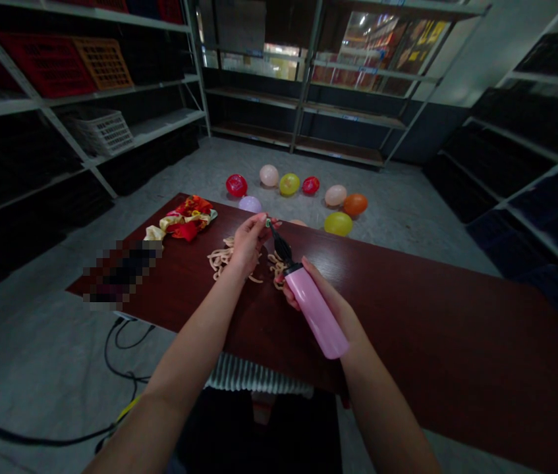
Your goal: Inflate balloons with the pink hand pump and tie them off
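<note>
My right hand is wrapped round a pink hand balloon pump, whose black nozzle points away from me and up to the left. At the nozzle's tip, my left hand pinches a small limp balloon that shows greenish; most of it is hidden by the fingers. I cannot tell whether its mouth is over the tip. Under and beside my hands, a heap of limp beige balloons lies on the dark red table, with more of the heap partly hidden behind the pump.
Crumpled red and yellow cloth lies at the table's far left, near a blurred-out dark item. Several inflated balloons rest on the floor beyond. Metal shelves stand around, some with plastic crates. Black cables run at lower left.
</note>
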